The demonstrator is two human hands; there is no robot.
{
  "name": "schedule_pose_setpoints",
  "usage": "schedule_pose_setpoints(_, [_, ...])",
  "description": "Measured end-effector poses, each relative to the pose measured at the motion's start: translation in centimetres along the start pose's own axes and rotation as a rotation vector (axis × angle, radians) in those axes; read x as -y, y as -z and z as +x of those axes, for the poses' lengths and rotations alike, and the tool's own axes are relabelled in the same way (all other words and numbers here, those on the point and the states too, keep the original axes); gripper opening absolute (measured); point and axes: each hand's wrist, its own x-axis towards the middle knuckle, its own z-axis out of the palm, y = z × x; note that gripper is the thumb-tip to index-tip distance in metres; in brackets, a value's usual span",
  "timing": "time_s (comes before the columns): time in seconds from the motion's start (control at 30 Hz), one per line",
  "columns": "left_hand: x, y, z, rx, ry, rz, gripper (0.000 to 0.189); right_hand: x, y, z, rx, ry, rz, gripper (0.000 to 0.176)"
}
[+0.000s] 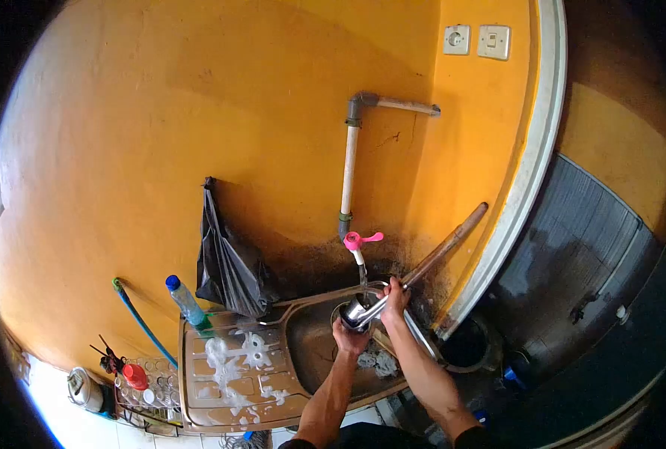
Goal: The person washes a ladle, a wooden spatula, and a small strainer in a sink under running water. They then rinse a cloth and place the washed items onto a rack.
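Observation:
Under the pink-handled tap [354,242], a stream of water [363,275] runs down towards a long-handled metal ladle [354,317]. My left hand [350,339] is closed around the ladle's shiny cup from below. My right hand [395,301] grips its handle near the cup. The brown wooden end of the handle [449,243] slants up to the right, close to the wall. Both hands are over the sink basin [307,352]. A crumpled grey cloth or scrubber [378,363] lies in the basin below them.
Foam [224,367] covers parts of the drainboard [198,408]. A blue-capped bottle [187,301] stands at its back edge beside a hanging black plastic bag [228,262]. Glasses and a red cup [134,376] sit in a rack at left. A dark round container [464,348] is right of the sink.

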Motion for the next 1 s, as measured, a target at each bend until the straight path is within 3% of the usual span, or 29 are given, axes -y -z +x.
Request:
schedule_pose_setpoints(0.07, [-0.4, 0.7, -0.1, -0.02, 0.136, 0.168, 0.061, 2.2, -1.9, -1.0, -0.065, -0.028, -0.036, 0.021])
schedule_pose_setpoints(0.1, [-0.8, -0.6, -1.1, -0.089, 0.197, 0.269, 0.052, 2.9, -2.9, -1.6, -0.124, -0.052, -0.067, 0.022])
schedule_pose_setpoints(0.17, [-1.2, -2.9, -2.2, -0.197, 0.154, 0.497, 0.053, 1.2, -1.8, 0.5, -0.071, 0.046, -0.074, 0.022])
schedule_pose_setpoints(0.23, [-1.5, -0.5, -0.7, -0.319, 0.134, 0.465, 0.052, -0.5, -0.8, 1.1, 0.031, 0.297, -0.038, 0.022])
schedule_pose_setpoints(0.27, [-1.4, 1.0, -0.6, -0.432, 0.12, 0.425, 0.05, -2.9, 0.2, 2.4, -0.007, 0.6, -0.265, 0.022])
schedule_pose_setpoints(0.3, [-1.5, 1.9, -0.6, -0.439, 0.118, 0.43, 0.05, -4.8, 0.7, 2.9, -0.102, 0.539, -0.416, 0.024])
schedule_pose_setpoints(0.37, [-1.7, 3.1, -0.9, -0.504, 0.214, 0.479, 0.044, -7.0, 2.2, 3.8, 0.079, 0.361, -0.431, 0.024])
schedule_pose_setpoints(0.4, [-2.1, 0.6, -2.4, -0.594, 0.181, 0.474, 0.036, -5.5, 1.1, 2.8, 0.087, 0.363, -0.427, 0.024])
schedule_pose_setpoints(0.47, [-2.2, 2.9, -3.1, -0.596, 0.125, 0.512, 0.031, -2.9, -0.9, 0.5, -0.043, 0.294, -0.238, 0.024])
schedule_pose_setpoints(0.5, [-2.6, 4.0, -3.0, -0.589, 0.073, 0.558, 0.028, -2.5, -0.1, 0.9, 0.151, 0.116, -0.032, 0.022])
schedule_pose_setpoints(0.57, [-2.4, 6.1, -2.7, -0.56, 0.053, 0.546, 0.026, -4.3, 0.2, 1.5, 0.021, 0.155, -0.007, 0.021])
schedule_pose_setpoints(0.63, [-1.7, 6.3, -3.3, -0.529, 0.057, 0.536, 0.024, -7.7, 3.0, 4.1, 0.128, 0.216, -0.401, 0.024])
schedule_pose_setpoints(0.7, [-1.5, 4.5, -4.2, -0.535, 0.139, 0.563, 0.024, -9.1, 3.5, 5.7, 0.111, 0.227, -0.442, 0.03])
schedule_pose_setpoints(0.77, [-1.6, 3.0, -5.1, -0.529, 0.138, 0.574, 0.025, -7.0, 1.8, 3.9, -0.154, 0.288, -0.111, 0.019])
schedule_pose_setpoints(0.8, [-1.8, 2.2, -5.3, -0.519, 0.141, 0.589, 0.026, -3.5, 0.5, 0.7, -0.019, 0.156, 0.131, 0.026])
schedule_pose_setpoints(0.87, [-1.6, 0.4, -5.8, -0.472, 0.164, 0.653, 0.028, -8.8, 4.3, 5.9, -0.012, 0.127, 0.195, 0.028])
schedule_pose_setpoints(0.9, [-1.4, -0.1, -5.9, -0.416, 0.185, 0.725, 0.03, -8.6, 4.1, 5.7, -0.005, 0.105, 0.269, 0.029])
schedule_pose_setpoints(0.93, [-1.2, -0.3, -5.9, -0.409, 0.186, 0.727, 0.03, -8.7, 4.5, 4.5, -0.048, 0.074, -0.428, 0.041])
schedule_pose_setpoints(1.0, [-0.8, -0.4, -5.6, -0.341, 0.265, 0.751, 0.03, -5.8, 1.5, 1.2, -0.094, 0.134, -0.361, 0.037])
